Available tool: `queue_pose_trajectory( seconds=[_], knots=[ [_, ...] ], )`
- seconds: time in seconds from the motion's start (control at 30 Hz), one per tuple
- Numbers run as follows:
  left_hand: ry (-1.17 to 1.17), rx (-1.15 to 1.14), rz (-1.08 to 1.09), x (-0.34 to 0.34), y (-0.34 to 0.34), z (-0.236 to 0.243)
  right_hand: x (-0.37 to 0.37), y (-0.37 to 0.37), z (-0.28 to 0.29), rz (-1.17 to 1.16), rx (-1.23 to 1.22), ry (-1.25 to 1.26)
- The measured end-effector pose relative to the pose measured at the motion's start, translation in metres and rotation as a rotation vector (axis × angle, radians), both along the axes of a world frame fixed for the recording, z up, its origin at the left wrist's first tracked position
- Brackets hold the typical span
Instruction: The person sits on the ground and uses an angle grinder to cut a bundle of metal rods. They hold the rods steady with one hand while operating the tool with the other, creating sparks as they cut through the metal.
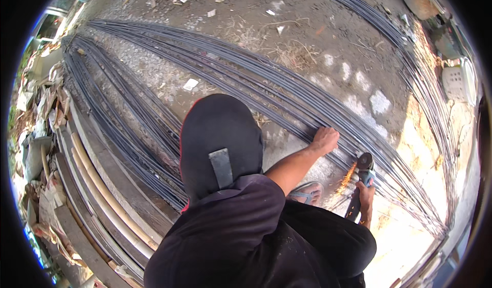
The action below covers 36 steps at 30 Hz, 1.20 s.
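Note:
My left hand (325, 140) is wrapped round dark steel rods in a long bundle (256, 73), with the arm stretched out over the ground. To its right, my right hand (365, 191) grips an angle grinder (366, 170) with a round disc at its top. The disc is at the rods, and orange sparks (347, 179) spray from it down and to the left. The exact spot where the disc meets the metal is too small to make out. A sandalled foot (308, 191) shows between my two arms.
A black rounded piece with red edging (220, 134) covers the middle. More rods (110, 106) lie at the left, beside timber planks and poles (105, 190). Another rod bundle (428, 98) curves down the right, near a white plastic basket (457, 83). Dry grass and rubble litter the dirt.

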State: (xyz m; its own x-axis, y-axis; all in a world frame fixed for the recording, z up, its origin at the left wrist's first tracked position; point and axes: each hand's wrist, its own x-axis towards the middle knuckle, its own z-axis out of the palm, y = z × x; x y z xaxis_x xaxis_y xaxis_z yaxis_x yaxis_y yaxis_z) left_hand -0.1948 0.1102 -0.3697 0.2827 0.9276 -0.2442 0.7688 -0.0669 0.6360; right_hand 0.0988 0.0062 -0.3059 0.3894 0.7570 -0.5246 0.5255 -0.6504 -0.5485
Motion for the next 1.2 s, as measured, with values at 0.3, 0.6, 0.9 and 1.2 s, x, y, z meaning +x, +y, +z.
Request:
queue_pose_trajectory(
  seconds=[0.3, 0.6, 0.9, 1.2],
  knots=[
    [0.010, -0.128, -0.007, -0.003, 0.004, 0.000, -0.014, 0.014, 0.026, -0.022, -0.186, 0.071],
    [-0.039, -0.052, 0.004, -0.006, -0.005, -0.007, -0.022, 0.011, 0.032, -0.006, -0.194, 0.086],
    [-0.042, -0.113, 0.003, -0.005, -0.001, -0.003, -0.008, 0.013, 0.026, 0.036, -0.234, 0.019],
    [-0.043, -0.070, 0.010, -0.005, -0.004, -0.006, -0.019, 0.017, 0.039, 0.038, -0.230, 0.027]
  ],
)
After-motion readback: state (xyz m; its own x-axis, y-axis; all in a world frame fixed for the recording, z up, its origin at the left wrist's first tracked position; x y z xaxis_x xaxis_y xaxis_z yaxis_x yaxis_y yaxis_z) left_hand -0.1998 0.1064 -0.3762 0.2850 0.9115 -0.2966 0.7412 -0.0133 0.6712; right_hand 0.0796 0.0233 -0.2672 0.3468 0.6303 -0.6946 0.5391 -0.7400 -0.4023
